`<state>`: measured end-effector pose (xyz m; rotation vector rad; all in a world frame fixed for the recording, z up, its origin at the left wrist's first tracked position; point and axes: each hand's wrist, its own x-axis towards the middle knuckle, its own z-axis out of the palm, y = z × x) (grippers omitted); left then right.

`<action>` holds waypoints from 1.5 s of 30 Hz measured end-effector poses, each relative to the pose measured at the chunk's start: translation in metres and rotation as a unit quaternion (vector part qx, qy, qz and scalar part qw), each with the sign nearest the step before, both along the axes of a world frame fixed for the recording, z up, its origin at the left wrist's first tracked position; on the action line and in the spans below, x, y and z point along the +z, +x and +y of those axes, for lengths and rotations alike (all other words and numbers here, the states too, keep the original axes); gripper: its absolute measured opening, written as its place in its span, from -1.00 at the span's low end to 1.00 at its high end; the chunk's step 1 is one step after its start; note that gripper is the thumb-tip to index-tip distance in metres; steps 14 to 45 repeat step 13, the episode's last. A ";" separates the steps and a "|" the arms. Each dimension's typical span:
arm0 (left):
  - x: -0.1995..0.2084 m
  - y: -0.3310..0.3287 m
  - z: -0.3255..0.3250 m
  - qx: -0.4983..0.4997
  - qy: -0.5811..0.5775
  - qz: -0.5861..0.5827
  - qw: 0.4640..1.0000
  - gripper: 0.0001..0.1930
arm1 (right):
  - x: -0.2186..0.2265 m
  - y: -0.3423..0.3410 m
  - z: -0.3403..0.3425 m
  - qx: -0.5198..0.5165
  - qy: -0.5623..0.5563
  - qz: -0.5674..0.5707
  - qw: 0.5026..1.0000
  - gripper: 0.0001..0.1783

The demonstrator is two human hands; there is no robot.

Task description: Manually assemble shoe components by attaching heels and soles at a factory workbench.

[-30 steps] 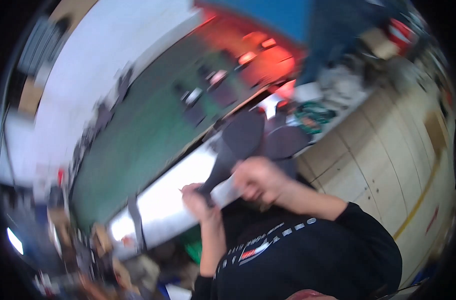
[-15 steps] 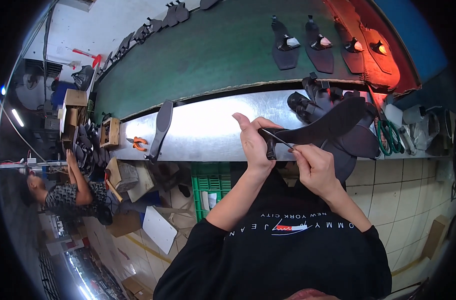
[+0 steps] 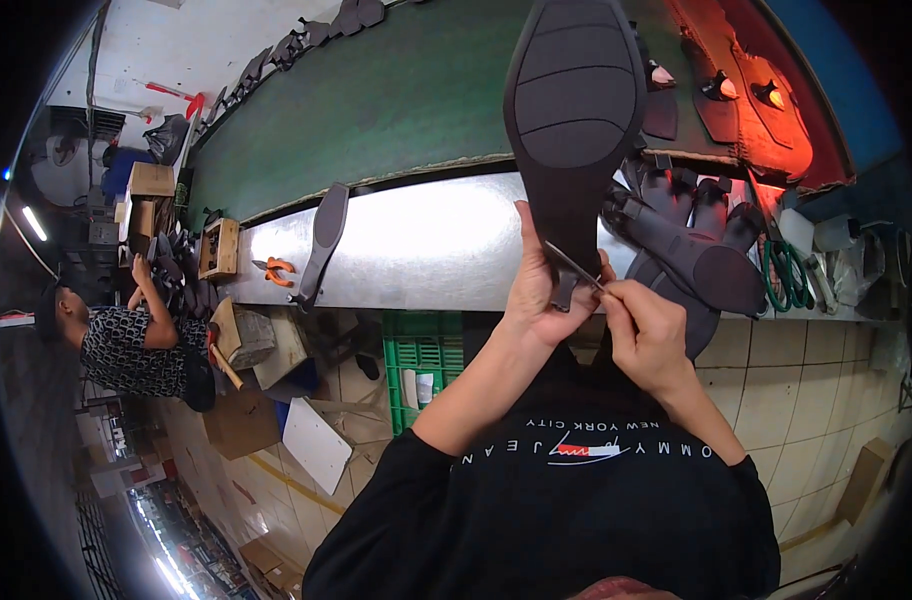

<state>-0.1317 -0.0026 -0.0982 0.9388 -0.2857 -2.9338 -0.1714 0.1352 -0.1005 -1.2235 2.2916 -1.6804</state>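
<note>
My left hand (image 3: 542, 297) is closed around the heel end of a black high-heeled shoe sole (image 3: 574, 115). The sole stands up away from me, its broad underside with curved lines facing me. My right hand (image 3: 644, 325) pinches a thin metal rod-like tool (image 3: 576, 267), whose shaft lies across the heel area beside my left palm. What its tip touches is hidden. To the right, on the metal strip of the bench (image 3: 416, 240), lies a pile of black heeled soles (image 3: 701, 245). Another black sole (image 3: 326, 243) rests further left.
Orange-handled pliers (image 3: 276, 270) and a wooden box (image 3: 219, 248) lie at the left. Green-handled scissors (image 3: 786, 272) are at the right end. Soles with straps (image 3: 721, 90) ride on the green belt (image 3: 406, 100) under red light. A co-worker (image 3: 141, 340) sits at far left.
The sole has swung from pointing right to standing upright, turning its underside toward me. My left hand has turned with it, and my right hand has shifted slightly right with the tool.
</note>
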 end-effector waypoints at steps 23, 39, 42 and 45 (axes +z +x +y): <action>-0.025 0.004 -0.011 -0.052 -0.147 0.009 0.988 -0.28 | -0.007 0.014 0.003 0.080 0.044 -0.034 0.995 -0.93; -0.025 0.004 -0.011 -0.052 -0.147 0.009 0.988 -0.28 | -0.007 0.014 0.003 0.080 0.044 -0.034 0.995 -0.93; -0.025 0.004 -0.011 -0.052 -0.147 0.009 0.988 -0.28 | -0.007 0.014 0.003 0.080 0.044 -0.034 0.995 -0.93; -0.025 0.004 -0.011 -0.052 -0.147 0.009 0.988 -0.28 | -0.007 0.014 0.003 0.080 0.044 -0.034 0.995 -0.93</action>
